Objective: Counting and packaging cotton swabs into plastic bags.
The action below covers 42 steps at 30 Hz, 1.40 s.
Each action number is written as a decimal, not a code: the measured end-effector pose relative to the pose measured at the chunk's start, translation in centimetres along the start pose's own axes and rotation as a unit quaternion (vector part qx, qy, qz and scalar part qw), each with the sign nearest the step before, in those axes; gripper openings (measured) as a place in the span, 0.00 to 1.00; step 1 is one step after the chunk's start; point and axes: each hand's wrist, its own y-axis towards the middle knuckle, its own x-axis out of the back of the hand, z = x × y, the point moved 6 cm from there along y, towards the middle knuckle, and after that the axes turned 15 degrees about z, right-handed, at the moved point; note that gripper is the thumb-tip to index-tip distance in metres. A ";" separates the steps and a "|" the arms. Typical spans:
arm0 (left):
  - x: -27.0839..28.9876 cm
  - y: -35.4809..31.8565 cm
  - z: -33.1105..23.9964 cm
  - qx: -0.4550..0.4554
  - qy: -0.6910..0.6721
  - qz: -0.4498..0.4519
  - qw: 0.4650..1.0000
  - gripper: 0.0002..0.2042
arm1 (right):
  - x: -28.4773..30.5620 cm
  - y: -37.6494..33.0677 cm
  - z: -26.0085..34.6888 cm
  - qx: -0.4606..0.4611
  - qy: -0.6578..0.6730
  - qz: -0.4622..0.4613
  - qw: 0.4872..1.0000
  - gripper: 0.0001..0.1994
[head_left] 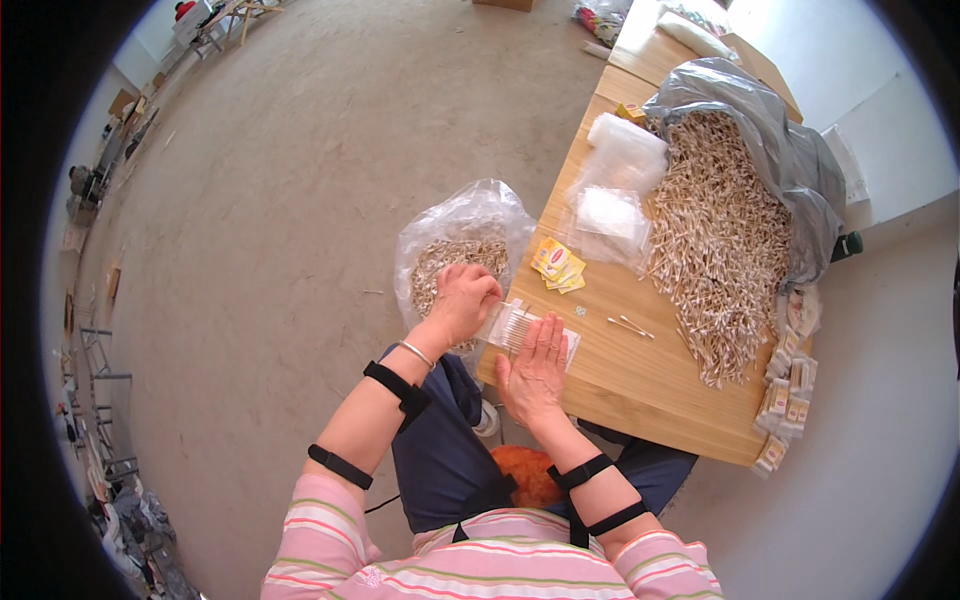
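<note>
At the table's near left corner lies a small clear plastic bag [512, 325] with a row of cotton swabs inside. My left hand [464, 304] is closed, its fingers pinching the left end of this bag. My right hand [537, 372] rests flat over the bag's right part, fingers stretched out and close together, hiding some of the swabs. Just beyond the hands sits a small stack of yellow cards [558, 264]. Two loose cotton swabs [632, 327] lie on the wood to the right of my right hand.
A big heap of cotton swabs [715, 220] spills from a grey plastic sack [800, 165] on the wooden table [620, 385]. Clear empty bags [612, 212] are stacked beside it. Filled packs [785, 395] pile at the right edge. A clear sack of swabs [470, 205] stands on the floor.
</note>
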 end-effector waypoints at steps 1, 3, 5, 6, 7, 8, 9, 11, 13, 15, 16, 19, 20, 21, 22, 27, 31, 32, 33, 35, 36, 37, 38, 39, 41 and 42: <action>2.0 -0.6 -1.9 -0.010 0.041 -0.098 0.994 0.05 | 0.0 0.0 -0.3 -0.001 -0.002 -0.001 1.000 0.43; 3.3 -2.1 -3.9 -0.019 0.085 -0.196 0.977 0.06 | 0.1 -0.1 -0.5 -0.003 -0.002 0.002 1.000 0.43; 1.3 -2.8 -4.5 -0.005 0.051 -0.073 0.996 0.09 | -0.1 -0.2 -0.7 -0.003 -0.001 0.005 1.000 0.42; 0.8 -3.2 -4.7 -0.005 0.051 -0.073 0.996 0.09 | -0.1 -0.4 -1.0 -0.011 -0.006 0.005 1.000 0.42; 0.3 -3.4 -4.3 0.024 0.008 -0.057 0.998 0.11 | -0.2 -0.5 -1.3 -0.017 -0.011 0.005 1.000 0.42; -0.2 -3.5 -4.0 0.052 -0.035 -0.042 0.997 0.12 | -0.1 -0.7 -1.6 -0.017 -0.011 0.005 1.000 0.42; -0.1 -3.8 -4.3 0.041 -0.015 -0.069 0.997 0.13 | -0.1 -0.8 -2.0 -0.028 -0.024 0.008 0.999 0.43; -0.1 -3.9 -4.9 0.039 0.009 -0.094 0.995 0.12 | 0.1 -1.1 -2.4 -0.039 -0.040 0.012 0.998 0.43; -0.1 -4.0 -5.5 0.036 0.034 -0.120 0.992 0.12 | 0.3 -1.0 -2.4 -0.034 -0.038 0.007 0.999 0.43; -0.7 -3.7 -5.5 0.077 0.088 -0.094 0.989 0.10 | 0.3 -1.1 -2.3 -0.031 -0.041 0.003 0.999 0.43; -0.8 -3.6 -5.6 0.075 0.089 -0.095 0.989 0.10 | 0.3 -1.1 -2.3 -0.030 -0.043 0.002 0.999 0.43; -2.1 -3.1 -4.6 0.180 0.098 0.028 0.978 0.10 | 0.2 -1.1 -2.3 -0.023 -0.030 0.005 0.999 0.42; -1.9 -3.2 -4.9 0.177 0.082 0.019 0.981 0.09 | 0.3 -1.1 -2.2 -0.024 -0.030 0.003 0.999 0.42; -1.8 -3.3 -5.0 0.174 0.067 0.010 0.982 0.08 | 0.3 -1.0 -2.1 -0.019 -0.031 0.008 0.999 0.42; -1.8 -3.3 -5.0 0.173 0.068 0.010 0.983 0.08 | 0.2 -0.9 -2.0 -0.015 -0.032 0.013 0.999 0.42; -1.5 -3.9 -4.6 0.196 -0.040 0.000 0.980 0.07 | 0.0 0.0 -1.0 0.022 -0.016 0.004 1.000 0.40; -1.3 -3.8 -5.1 0.155 0.011 -0.009 0.988 0.08 | -0.7 0.2 -0.2 0.028 -0.005 -0.008 1.000 0.38; -1.2 -3.7 -5.3 0.144 0.025 -0.005 0.989 0.08 | -1.1 0.5 -0.1 0.028 -0.005 -0.008 1.000 0.38; -1.1 -3.6 -5.6 0.134 0.038 -0.001 0.990 0.08 | -1.4 0.8 0.1 0.019 -0.039 -0.020 0.999 0.39; -1.1 -3.9 -5.1 0.128 0.047 -0.002 0.991 0.09 | -1.6 1.3 1.0 0.015 -0.070 -0.030 0.997 0.39; -1.1 -4.0 -5.0 0.120 0.056 -0.003 0.991 0.09 | -1.8 1.7 1.3 0.010 -0.080 -0.018 0.997 0.40; -0.7 -3.9 -5.1 0.120 0.055 -0.003 0.991 0.09 | -1.8 2.0 1.3 0.003 -0.091 -0.006 0.996 0.40; -0.5 -3.7 -4.9 0.142 0.017 0.027 0.989 0.08 | -1.7 2.1 1.4 0.002 -0.091 -0.005 0.996 0.40; -0.5 -3.5 -4.5 0.164 -0.021 0.056 0.985 0.07 | -1.8 2.1 1.4 0.008 -0.065 0.007 0.998 0.41; 0.6 -3.6 -2.9 0.130 -0.041 -0.042 0.990 0.08 | -1.3 2.0 1.7 0.017 -0.039 0.019 0.999 0.43; 1.7 -4.1 -2.1 0.095 -0.058 -0.139 0.984 0.08 | -1.0 1.9 1.9 0.017 -0.004 0.024 1.000 0.44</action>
